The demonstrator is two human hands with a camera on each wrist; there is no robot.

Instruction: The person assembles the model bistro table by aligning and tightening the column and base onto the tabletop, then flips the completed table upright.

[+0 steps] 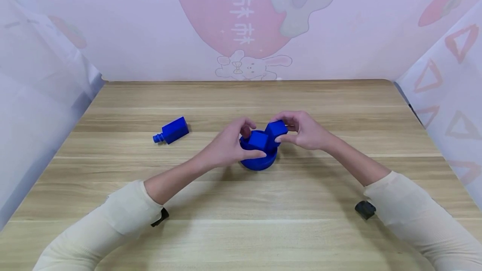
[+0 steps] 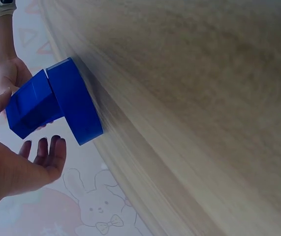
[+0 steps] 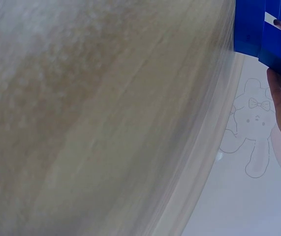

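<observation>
A round blue base [image 1: 258,163] sits on the table in the middle of the head view. One blue rectangular block [image 1: 258,140] stands in it, and a second blue block [image 1: 276,129] leans beside it to the right. My right hand [image 1: 306,132] pinches this leaning block between thumb and fingers. Around the first block is my left hand [image 1: 229,142], its thumb in front and its fingers behind. In the left wrist view the left fingers [image 2: 56,157] are apart from the blue piece, while the thumb lies close to its top; contact is unclear. The blocks' lower ends are hidden.
A blue bottle-shaped piece [image 1: 175,130] with a ridged neck lies on its side to the left on the wooden table [image 1: 241,237]. Printed cloth panels [image 1: 143,24] rise behind the table and at both sides. Dark wrist devices [image 1: 365,210] show under the sleeves.
</observation>
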